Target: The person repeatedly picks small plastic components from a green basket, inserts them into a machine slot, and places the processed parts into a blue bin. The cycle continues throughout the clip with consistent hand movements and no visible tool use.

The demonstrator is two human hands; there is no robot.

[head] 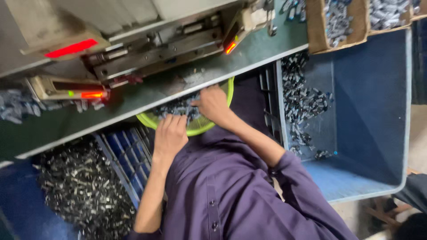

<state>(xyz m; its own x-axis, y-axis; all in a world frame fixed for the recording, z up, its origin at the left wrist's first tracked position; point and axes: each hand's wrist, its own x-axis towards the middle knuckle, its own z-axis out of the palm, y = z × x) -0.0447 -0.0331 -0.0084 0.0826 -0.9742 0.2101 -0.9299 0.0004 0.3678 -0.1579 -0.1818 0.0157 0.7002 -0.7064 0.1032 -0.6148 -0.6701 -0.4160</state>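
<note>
both hands down in a yellow-green basket (222,91) of small dark metal parts (178,108), tucked under the bench edge (249,66). left hand (170,133) curled over the rim, right hand (213,104) among the parts; grip on either impossible to tell. blue bin (369,102) well to the right.

A: The green basket (195,129) sits half tucked under the bench edge, far rim out of sight!
B: And the right hand (213,104) just above it, fingertips buried among small dark parts, too blurred to identify.
A: Left hand (170,135) on the basket's near rim, its fingers curled out of view.
B: Grip unreadable on both.
</note>
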